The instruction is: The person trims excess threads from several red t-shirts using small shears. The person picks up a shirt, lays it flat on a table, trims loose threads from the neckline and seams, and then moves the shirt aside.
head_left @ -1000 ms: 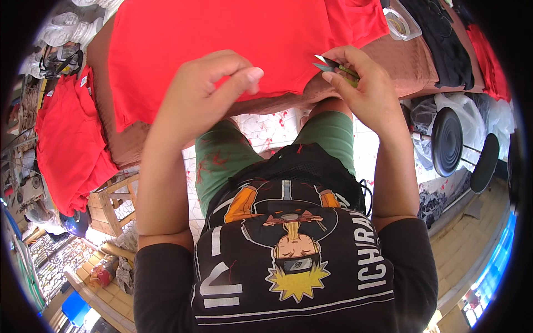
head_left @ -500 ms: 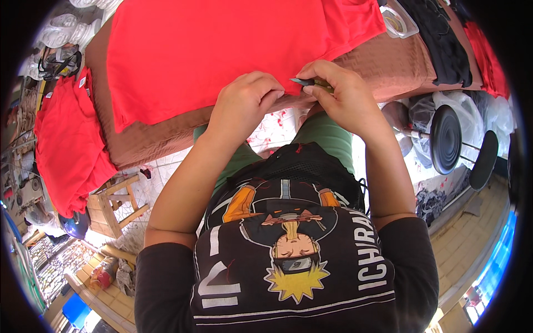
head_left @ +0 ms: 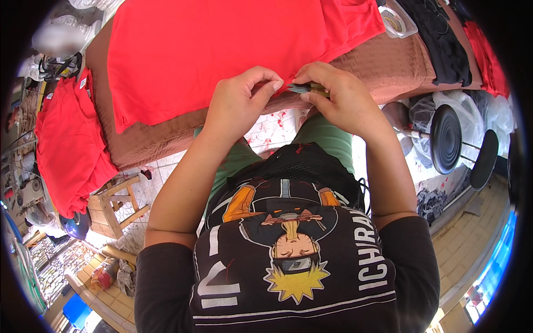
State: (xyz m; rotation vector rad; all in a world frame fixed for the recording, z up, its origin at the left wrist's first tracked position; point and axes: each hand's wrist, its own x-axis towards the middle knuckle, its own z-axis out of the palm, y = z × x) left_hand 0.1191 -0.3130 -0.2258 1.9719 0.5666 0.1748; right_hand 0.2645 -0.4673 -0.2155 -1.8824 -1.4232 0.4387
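A tabletop covered with a brown textured cloth is seen from above, filling the upper part of the view. A large red garment is spread flat across it, its lower hem reaching the near edge. A second pile of red fabric is draped to the left, above a small wooden stool. Dark clothing is laid at the far right of the tabletop, beside a clear plastic container. A round black stool is seen on the right, near white plastic bags.

The person's own black printed shirt and green trousers are seen in the lower half.

Both hands are brought together at the hem of the red garment. The left hand is closed, with the hem pinched between thumb and fingers. The right hand is closed around a small metal cutting tool, whose tip is held just beside the left fingertips, at the garment's edge. Whether the tip is touching the fabric cannot be told.
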